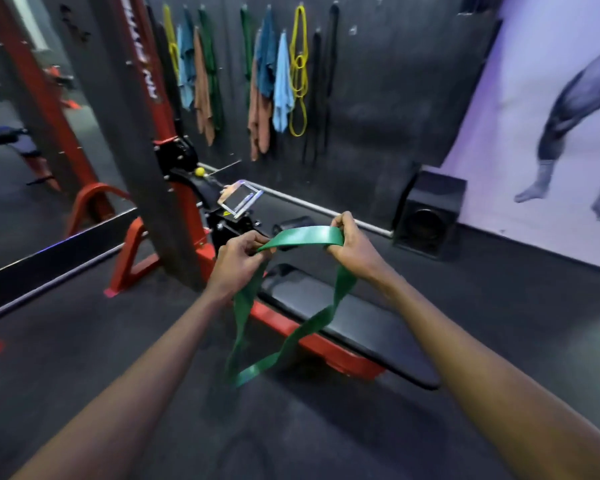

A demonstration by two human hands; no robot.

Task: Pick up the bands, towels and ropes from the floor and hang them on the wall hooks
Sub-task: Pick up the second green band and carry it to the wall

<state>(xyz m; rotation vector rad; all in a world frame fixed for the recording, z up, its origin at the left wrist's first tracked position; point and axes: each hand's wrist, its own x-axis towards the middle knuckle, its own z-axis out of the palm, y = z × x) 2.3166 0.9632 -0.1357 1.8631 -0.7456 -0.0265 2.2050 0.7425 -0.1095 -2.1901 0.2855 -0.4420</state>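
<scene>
Only marking is white lettering running lengthwise down the red post (142, 46) of the gym rack. Too blurred to make out a single letter. Nothing else carries readable text, numbers or signs.

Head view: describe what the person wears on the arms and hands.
The left hand and right hand are bare: no gloves, no rings that I can make out. The left forearm and right forearm are uncovered to the picture's edge: no sleeves, watch or wristband show.
</scene>
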